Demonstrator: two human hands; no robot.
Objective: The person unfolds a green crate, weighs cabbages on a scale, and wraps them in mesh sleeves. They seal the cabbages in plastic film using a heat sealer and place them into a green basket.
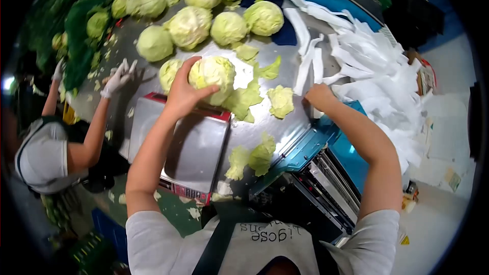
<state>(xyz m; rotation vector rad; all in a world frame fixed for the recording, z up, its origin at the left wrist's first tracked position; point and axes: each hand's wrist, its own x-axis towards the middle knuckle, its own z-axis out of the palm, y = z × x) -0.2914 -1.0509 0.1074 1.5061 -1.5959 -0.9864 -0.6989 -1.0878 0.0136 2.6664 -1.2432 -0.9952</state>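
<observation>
My left hand (186, 91) is wrapped round the left side of a pale green cabbage (214, 77), with the thumb across its lower front. The cabbage is just beyond the red-edged metal scale (196, 145). My right hand (320, 98) is closed near the far edge of the blue machine (305, 147), beside white net strips (317, 66); what its fingers hold, if anything, is too small to make out. Loose cabbage leaves (280, 101) lie on the metal table (300, 122) between my hands.
More cabbages (189, 27) stand across the far side. A heap of white netting (379, 81) spreads at the right. On the left, a co-worker's gloved hand (118, 77) reaches over the table near green netting (84, 35). A dark blue cloth (286, 33) lies behind.
</observation>
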